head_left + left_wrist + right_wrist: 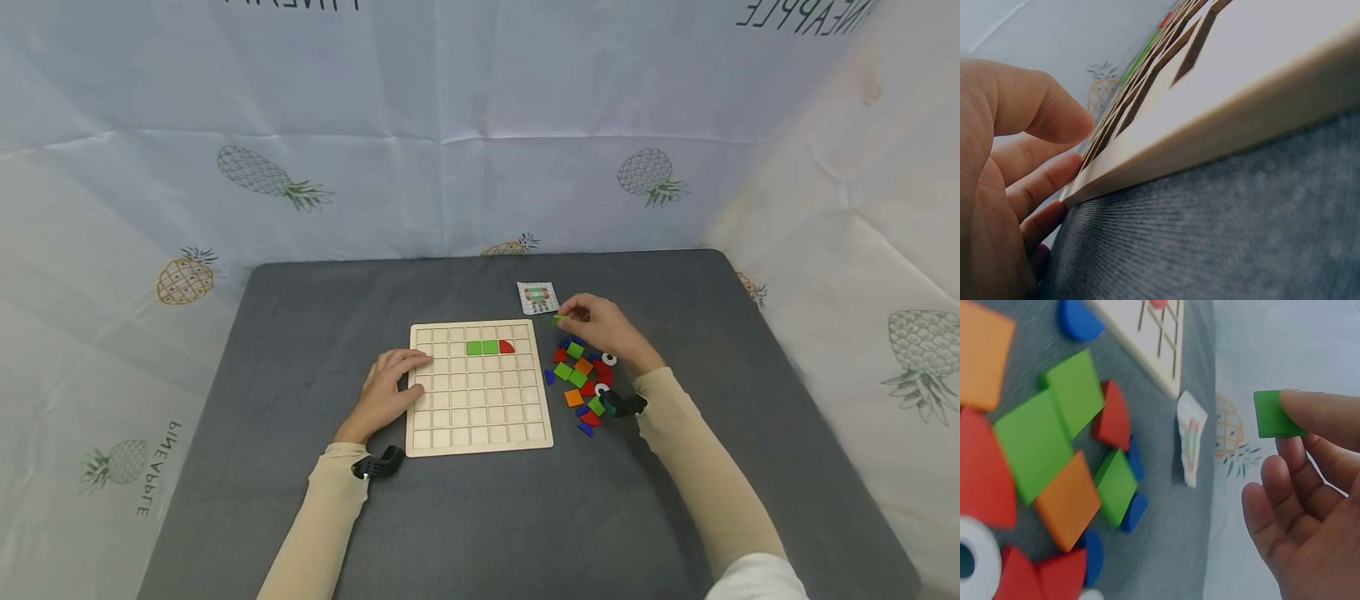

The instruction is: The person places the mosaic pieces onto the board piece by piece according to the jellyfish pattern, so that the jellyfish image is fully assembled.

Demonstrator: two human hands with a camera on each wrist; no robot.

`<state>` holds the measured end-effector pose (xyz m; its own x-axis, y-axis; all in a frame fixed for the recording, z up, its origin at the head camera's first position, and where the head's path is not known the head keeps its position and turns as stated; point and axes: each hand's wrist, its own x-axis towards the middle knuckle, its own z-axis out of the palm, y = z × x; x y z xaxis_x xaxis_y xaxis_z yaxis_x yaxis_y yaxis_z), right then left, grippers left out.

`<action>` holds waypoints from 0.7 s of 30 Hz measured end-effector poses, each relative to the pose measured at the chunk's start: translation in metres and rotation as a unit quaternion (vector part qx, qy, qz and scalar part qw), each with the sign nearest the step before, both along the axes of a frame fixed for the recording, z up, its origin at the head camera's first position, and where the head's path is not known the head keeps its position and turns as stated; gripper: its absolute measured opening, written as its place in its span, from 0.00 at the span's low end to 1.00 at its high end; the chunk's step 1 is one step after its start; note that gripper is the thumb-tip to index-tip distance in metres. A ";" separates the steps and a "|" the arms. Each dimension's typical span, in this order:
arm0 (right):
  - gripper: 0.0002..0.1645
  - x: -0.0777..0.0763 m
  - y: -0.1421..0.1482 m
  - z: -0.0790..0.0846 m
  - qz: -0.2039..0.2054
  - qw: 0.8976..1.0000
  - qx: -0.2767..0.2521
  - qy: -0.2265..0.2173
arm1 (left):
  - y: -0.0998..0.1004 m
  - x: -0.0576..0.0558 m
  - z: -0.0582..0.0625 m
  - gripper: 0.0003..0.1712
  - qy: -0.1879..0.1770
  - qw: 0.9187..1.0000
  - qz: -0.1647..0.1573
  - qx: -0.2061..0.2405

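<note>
A wooden grid board (480, 417) lies on the dark table, with two green squares (482, 347) and a red quarter-circle piece (507, 347) side by side in an upper row. My left hand (388, 392) rests at the board's left edge, thumb and fingers spread and touching it. To the right of the board, my right hand (603, 327) pinches a green square tile (1267, 414) between thumb and fingertips, above the table. Below that hand is a loose pile of pieces: green squares, orange squares (1069, 501), red quarter-circles, blue pieces and white rings (609, 359).
A small printed pattern card (537, 297) lies beyond the board's upper right corner, close to the right hand. Dark bands (386, 462) are worn on both wrists. A pineapple-print cloth (465, 192) hangs behind the table's far edge.
</note>
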<state>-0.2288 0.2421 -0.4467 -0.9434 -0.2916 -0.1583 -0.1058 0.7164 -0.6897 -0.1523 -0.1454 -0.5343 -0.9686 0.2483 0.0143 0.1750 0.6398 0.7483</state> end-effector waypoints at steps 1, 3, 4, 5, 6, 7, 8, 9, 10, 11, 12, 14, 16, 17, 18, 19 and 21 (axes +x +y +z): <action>0.13 -0.001 -0.002 0.000 0.003 1.000 -0.005 0.002 | 0.000 0.000 0.000 0.27 0.000 1.000 0.000 0.000; 0.13 -0.004 -0.007 0.001 0.008 1.000 -0.014 0.005 | 0.000 0.000 0.000 0.27 -0.001 1.000 0.000 0.000; 0.12 -0.005 -0.009 0.001 0.010 1.000 -0.019 0.004 | 0.000 0.000 0.001 0.27 -0.001 1.000 0.000 0.000; 0.12 -0.006 -0.012 0.001 0.012 1.000 -0.023 0.003 | 0.001 0.000 0.001 0.27 -0.001 1.000 0.000 0.000; 0.12 -0.007 -0.014 0.002 0.015 1.000 -0.028 0.002 | 0.001 0.000 0.001 0.27 -0.001 1.000 0.000 0.000; 0.12 -0.009 -0.017 0.002 0.016 0.999 -0.032 0.000 | 0.001 0.000 0.001 0.27 -0.002 1.000 0.001 0.000; 0.13 -0.009 -0.020 0.003 0.018 0.999 -0.034 -0.002 | 0.001 0.000 0.001 0.27 -0.003 1.000 0.002 0.001; 0.13 -0.010 -0.022 0.004 0.018 0.999 -0.037 -0.004 | 0.001 0.000 0.001 0.27 -0.003 1.000 0.002 0.002; 0.13 -0.011 -0.025 0.005 0.019 0.999 -0.040 -0.006 | 0.001 0.000 0.001 0.27 -0.003 1.000 0.003 0.002; 0.13 -0.011 -0.028 0.006 0.021 0.999 -0.043 -0.006 | 0.001 0.000 0.001 0.27 -0.004 1.000 0.003 0.002; 0.13 -0.012 -0.031 0.006 0.023 0.999 -0.043 -0.005 | 0.001 0.000 0.001 0.27 -0.004 1.000 0.003 0.002; 0.13 -0.013 -0.036 0.007 0.027 0.999 -0.047 -0.002 | 0.001 0.000 0.001 0.27 -0.004 1.000 0.004 0.002; 0.12 -0.014 -0.041 0.007 0.032 0.998 -0.052 0.004 | 0.001 0.000 0.001 0.27 -0.004 1.000 0.004 0.001; 0.11 -0.015 -0.044 0.007 0.036 0.998 -0.054 0.007 | 0.001 0.000 0.001 0.27 -0.004 1.000 0.004 0.001; 0.11 -0.016 -0.046 0.008 0.039 0.998 -0.057 0.010 | 0.001 0.000 0.001 0.27 -0.004 1.000 0.004 0.001; 0.11 -0.017 -0.048 0.008 0.042 0.997 -0.059 0.013 | 0.001 0.000 0.001 0.27 -0.003 1.000 0.004 0.002; 0.10 -0.018 -0.053 0.008 0.048 0.997 -0.062 0.016 | 0.001 0.000 0.001 0.27 -0.004 1.000 0.004 0.003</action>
